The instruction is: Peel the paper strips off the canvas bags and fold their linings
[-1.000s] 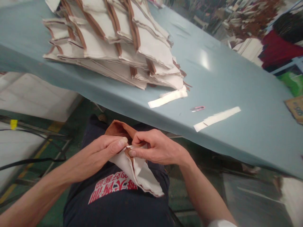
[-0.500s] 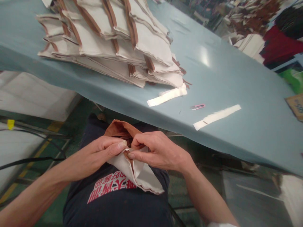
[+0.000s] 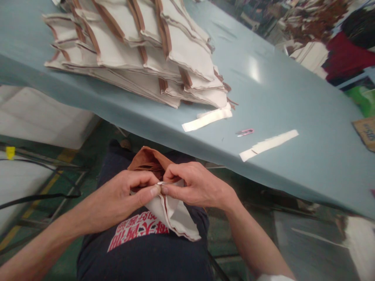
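Note:
Over my lap, a cream fabric piece with brown trim [image 3: 172, 218] is pinched between both hands. My left hand [image 3: 129, 195] is closed, its thumb and forefinger gripping the cloth edge. Right beside it, my right hand [image 3: 193, 185] pinches the same edge, the two thumbtips nearly touching. Brown cloth [image 3: 149, 156] rises in folds behind the fingers, and the cream part hangs down over a navy apron [image 3: 140, 257] with red lettering. What lies between the fingertips is mostly hidden.
A blue-covered table [image 3: 281, 105] runs across the front. On it lie a heap of cream pieces with brown trim [image 3: 131, 58], pink thread snips [image 3: 245, 132], a cream strip [image 3: 208, 119] and another strip [image 3: 269, 145]. A cardboard box [image 3: 365, 130] is at the right edge.
My left thumb and fingers have shifted their pinch along the fabric edge, closer to my right thumb. The brown gap between the thumbs is now covered. The table things stay put.

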The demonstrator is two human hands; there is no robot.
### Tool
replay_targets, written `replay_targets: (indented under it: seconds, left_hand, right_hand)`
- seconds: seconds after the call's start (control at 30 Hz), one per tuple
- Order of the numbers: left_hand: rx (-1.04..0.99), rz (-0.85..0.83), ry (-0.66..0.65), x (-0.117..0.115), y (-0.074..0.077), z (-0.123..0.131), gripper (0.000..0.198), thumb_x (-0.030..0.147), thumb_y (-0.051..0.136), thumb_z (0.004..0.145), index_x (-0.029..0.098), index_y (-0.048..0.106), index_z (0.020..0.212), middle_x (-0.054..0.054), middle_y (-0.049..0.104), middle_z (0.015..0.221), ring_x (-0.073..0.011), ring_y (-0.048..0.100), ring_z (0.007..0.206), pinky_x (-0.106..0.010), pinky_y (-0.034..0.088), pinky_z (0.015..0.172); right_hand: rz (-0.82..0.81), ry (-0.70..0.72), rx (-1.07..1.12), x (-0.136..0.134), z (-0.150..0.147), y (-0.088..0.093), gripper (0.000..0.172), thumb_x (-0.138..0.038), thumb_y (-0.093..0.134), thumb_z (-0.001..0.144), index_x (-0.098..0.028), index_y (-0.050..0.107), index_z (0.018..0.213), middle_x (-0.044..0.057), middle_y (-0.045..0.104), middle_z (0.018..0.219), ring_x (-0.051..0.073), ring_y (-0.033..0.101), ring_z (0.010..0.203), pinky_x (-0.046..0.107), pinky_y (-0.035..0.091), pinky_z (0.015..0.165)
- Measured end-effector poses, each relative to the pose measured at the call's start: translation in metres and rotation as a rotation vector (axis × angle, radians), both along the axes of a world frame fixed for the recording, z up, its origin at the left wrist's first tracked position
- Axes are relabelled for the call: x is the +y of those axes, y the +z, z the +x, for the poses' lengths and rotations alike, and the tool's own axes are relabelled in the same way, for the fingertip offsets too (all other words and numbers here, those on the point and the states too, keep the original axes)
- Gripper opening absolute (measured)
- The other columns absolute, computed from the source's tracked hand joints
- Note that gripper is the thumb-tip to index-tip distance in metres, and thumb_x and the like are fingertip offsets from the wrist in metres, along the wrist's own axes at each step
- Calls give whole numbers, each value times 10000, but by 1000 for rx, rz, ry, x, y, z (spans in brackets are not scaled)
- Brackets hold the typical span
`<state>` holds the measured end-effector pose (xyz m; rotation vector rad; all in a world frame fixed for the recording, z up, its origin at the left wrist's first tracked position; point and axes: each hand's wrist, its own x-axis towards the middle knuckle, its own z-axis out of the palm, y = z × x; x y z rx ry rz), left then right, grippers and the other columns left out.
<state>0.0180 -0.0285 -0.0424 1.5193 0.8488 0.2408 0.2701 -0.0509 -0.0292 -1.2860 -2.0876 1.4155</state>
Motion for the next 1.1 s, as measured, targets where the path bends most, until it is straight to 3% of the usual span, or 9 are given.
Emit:
replay_targets:
  seconds: [0.13,0.3,0.47,0.77,1.1]
  left_hand:
    - [-10,-11,-24,4,3,2,553,605,565,1072,204,711,720,8,640,697,-174,540,652,-249,456,605]
    - [30,27,9,-1,-2,4,445,548,629,1025,205,782,785,2,698,728,-179,594,677,-240,460,619]
    - [94,49,22,-4,-4,7,365,487,670,975,210,690,738,19,632,705,-165,553,652,-236,410,576]
    - [102,34,39,-2,1,12,420,541,603,936,227,576,658,29,534,655,-152,473,607,-248,368,546]
    - [89,-40,4,-3,-11,5,409,554,623,959,204,630,748,19,559,737,-159,477,677,-249,382,589]
  right_hand:
    - [31,-8,11,-2,0,2,169,-288,744,1055,-236,630,941,-36,675,849,137,560,736,267,375,736]
    - [-27,-32,33,-3,1,0,149,-287,737,1051,-244,615,978,-33,685,882,143,587,751,265,402,749]
    - [4,-30,47,-3,1,-2,137,-272,724,1053,-243,610,982,-33,683,892,141,581,757,268,398,754]
    - [-12,-71,115,-8,-1,-4,80,-226,681,1035,-245,611,1003,-35,697,894,141,635,775,262,429,767]
    - [70,-38,148,-11,-4,-10,80,-161,645,982,-238,654,1000,-40,696,861,117,606,707,233,427,708]
